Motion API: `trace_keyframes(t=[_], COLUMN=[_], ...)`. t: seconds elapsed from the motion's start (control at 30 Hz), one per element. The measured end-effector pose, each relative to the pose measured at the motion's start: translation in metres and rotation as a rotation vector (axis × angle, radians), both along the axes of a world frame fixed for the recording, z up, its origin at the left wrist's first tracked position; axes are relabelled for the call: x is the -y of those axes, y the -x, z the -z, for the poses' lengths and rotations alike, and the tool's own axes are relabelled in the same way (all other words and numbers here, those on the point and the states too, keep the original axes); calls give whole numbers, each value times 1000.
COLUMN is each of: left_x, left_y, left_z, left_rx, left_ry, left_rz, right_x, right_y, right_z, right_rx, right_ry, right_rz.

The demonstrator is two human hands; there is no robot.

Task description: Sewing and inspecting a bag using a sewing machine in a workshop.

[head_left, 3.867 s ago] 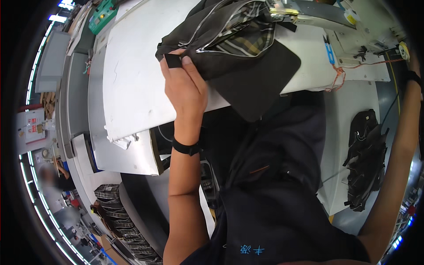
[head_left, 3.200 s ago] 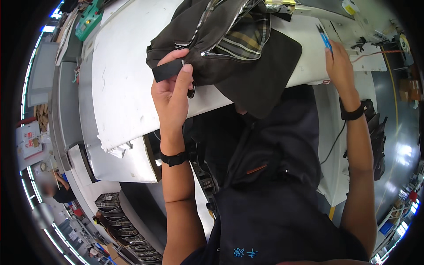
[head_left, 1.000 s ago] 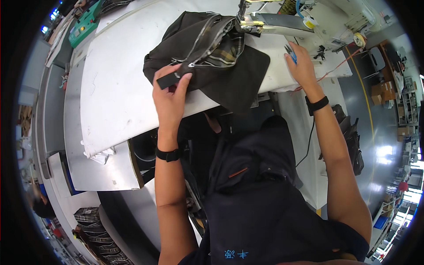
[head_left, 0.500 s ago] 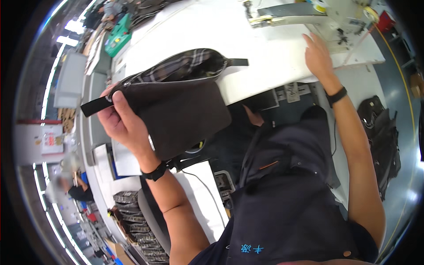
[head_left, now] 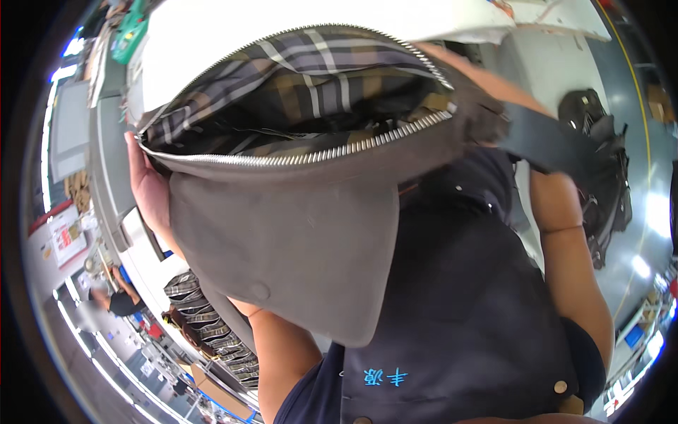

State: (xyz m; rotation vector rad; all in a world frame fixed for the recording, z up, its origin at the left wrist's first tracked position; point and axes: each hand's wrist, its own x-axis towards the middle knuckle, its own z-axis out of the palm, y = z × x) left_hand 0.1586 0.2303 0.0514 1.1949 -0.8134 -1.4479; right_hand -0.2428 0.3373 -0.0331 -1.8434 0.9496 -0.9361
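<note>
A dark brown zippered bag fills the middle of the view, held up close. Its silver-toothed zipper gapes wide, baring a plaid lining in brown, grey and white. A loose flap with a round bump near its lower edge hangs down in front. My left hand grips the bag's left end, with most of its fingers behind it. A dark strap, blurred, runs off the bag's right end across my right forearm. Behind that end, my right hand is hidden, so its fingers cannot be made out.
Behind the bag lies a white worktable. A stack of plaid-lined pieces sits at lower left. Dark bags are piled on the right near the floor. A person works far off at left.
The bag has come up nearer and now hides much of the table. My right hand has left the far table by the sewing machine and gone behind the bag's right end.
</note>
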Motion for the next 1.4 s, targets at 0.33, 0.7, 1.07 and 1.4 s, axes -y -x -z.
trace_keyframes(t=[0.33, 0.7, 1.07, 1.4], left_x=[-37, -58, -35, -32], left_y=[-6, 38, 25, 13], left_z=[123, 114, 132, 139], left_rx=[248, 486, 320, 255], left_ry=[116, 85, 13, -16], left_rz=[-37, -175, -131, -74], right_x=[-43, -31, -22, -14], right_y=[-24, -16, -20, -25], right_z=[75, 106, 94, 93], right_rx=[-278, 371, 460, 527], right_ry=[-687, -411, -687, -820], right_rz=[100, 526, 583, 566])
